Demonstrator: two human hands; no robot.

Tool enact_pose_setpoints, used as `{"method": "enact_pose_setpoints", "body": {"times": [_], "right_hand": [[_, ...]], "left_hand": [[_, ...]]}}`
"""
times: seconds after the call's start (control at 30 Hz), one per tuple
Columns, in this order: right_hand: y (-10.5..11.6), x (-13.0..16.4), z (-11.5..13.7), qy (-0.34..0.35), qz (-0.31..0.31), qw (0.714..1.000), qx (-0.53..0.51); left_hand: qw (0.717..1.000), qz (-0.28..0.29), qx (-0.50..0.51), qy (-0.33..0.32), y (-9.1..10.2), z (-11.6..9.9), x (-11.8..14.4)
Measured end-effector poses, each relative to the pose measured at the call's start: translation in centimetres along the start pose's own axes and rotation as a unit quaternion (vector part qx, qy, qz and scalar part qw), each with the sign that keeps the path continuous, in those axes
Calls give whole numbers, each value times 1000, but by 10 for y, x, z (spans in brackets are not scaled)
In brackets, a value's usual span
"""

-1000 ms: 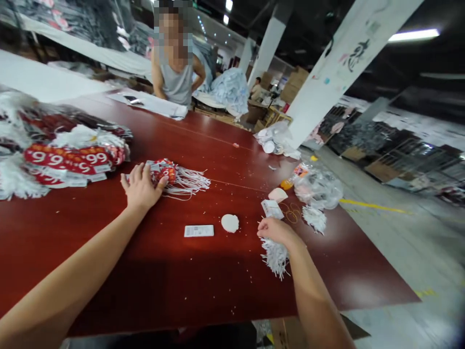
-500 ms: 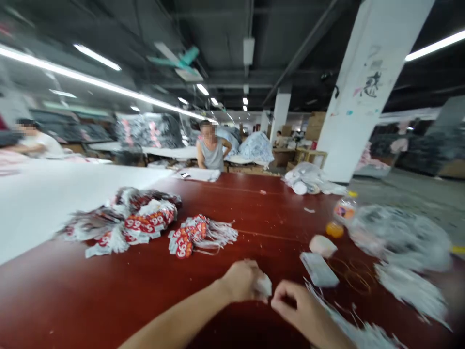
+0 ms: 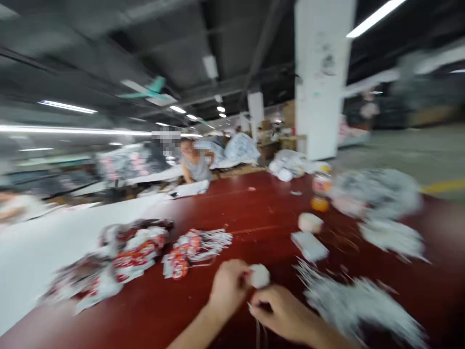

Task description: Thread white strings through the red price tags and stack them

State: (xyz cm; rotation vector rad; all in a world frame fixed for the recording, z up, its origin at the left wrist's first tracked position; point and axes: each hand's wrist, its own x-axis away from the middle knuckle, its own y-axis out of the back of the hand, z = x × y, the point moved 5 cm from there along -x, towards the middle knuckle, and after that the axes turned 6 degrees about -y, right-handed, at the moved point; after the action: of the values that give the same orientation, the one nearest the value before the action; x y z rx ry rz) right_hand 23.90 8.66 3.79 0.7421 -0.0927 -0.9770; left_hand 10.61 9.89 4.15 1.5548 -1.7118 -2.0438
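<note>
Two hands met at six o'clock: your left hand (image 3: 227, 291) pinched a white disc (image 3: 259, 275), your right hand (image 3: 281, 312) curled on strings; red tag bundles (image 3: 181, 252) lay at ten o'clock on the worktop (image 3: 254, 208).

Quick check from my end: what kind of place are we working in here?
Likely a garment or packing workshop: a long red worktable strewn with bundles of red price tags and white strings, fabric piles behind, another worker at the far end.
</note>
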Motion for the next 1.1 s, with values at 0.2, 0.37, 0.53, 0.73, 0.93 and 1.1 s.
{"method": "enact_pose_setpoints", "body": {"times": [0.2, 0.37, 0.53, 0.73, 0.93, 1.1], "right_hand": [[9, 10, 2, -26, -28, 992, 119], [1, 14, -9, -57, -38, 984, 166], [-3, 5, -9, -66, -69, 982, 162], [-1, 5, -8, -90, -101, 982, 134], [-21, -10, 19, -56, -72, 988, 127], [-6, 8, -3, -80, -92, 986, 117]], "left_hand": [[966, -24, 149, 208, 30, 20, 51], [960, -23, 202, 191, 8, -3, 43], [972, -43, 194, 123, 16, -6, 39], [977, -33, 185, 98, 21, -7, 46], [975, -56, 123, 177, 40, 17, 72], [971, -20, 212, 109, 16, -8, 48]]}}
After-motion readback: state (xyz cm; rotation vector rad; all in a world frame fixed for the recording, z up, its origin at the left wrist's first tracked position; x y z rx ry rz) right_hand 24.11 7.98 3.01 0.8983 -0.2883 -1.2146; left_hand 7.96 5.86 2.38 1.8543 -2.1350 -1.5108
